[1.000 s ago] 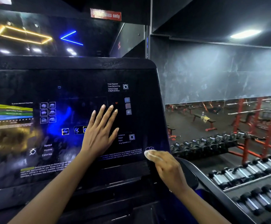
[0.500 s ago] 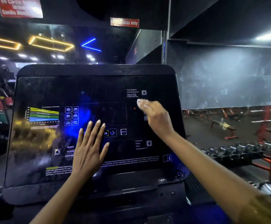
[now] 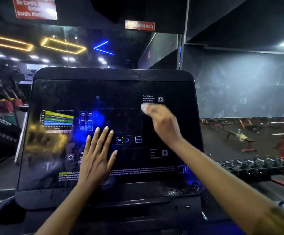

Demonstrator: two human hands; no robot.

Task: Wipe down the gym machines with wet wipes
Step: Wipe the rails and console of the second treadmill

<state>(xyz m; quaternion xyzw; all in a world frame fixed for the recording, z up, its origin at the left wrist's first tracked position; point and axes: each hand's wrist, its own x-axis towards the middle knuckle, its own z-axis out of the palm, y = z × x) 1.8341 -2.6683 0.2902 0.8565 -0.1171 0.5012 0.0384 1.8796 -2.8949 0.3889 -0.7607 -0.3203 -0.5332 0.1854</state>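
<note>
Wet wipe (image 3: 144, 108) shows only as a pale blur at the fingertips of the right hand (image 3: 163, 122). That hand is bunched around the wipe and pressed to the cardio machine's console (image 3: 120, 85) at about two o'clock on the dark screen, just under the time readouts. The left hand (image 3: 97, 155) lies flat near six o'clock, fingers straight and spread, seemingly bracing the panel.

From the head camera, the only view, the glass looks streaked across its middle. Grey dust clings to the top bezel at twelve o'clock, and pale specks sit on the lower ledge near five o'clock. I judge this console partly wiped, with its edges left to do. A dumbbell rack (image 3: 256, 165) stands beyond at three o'clock.
</note>
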